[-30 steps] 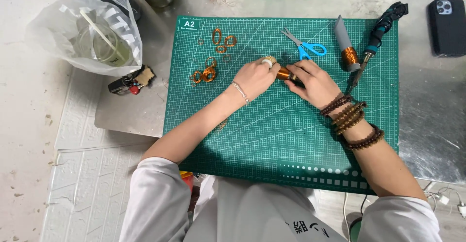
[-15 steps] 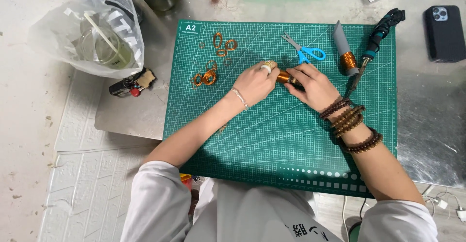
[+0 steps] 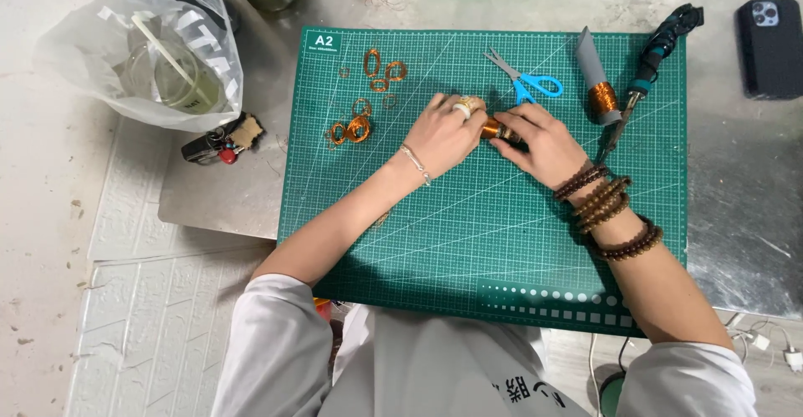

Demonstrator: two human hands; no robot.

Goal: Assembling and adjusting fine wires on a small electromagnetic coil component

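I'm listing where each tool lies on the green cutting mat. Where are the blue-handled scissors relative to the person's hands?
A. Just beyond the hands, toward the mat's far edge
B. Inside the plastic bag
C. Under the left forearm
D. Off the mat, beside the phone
A: the blue-handled scissors lie flat on the green cutting mat, just past the right hand and the left hand, untouched by either.

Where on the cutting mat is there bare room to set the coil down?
Free: the cutting mat between the forearms, and its left part below the copper wire loops. Crowded: the top edge, with scissors, wire spool and soldering iron beside the right hand.
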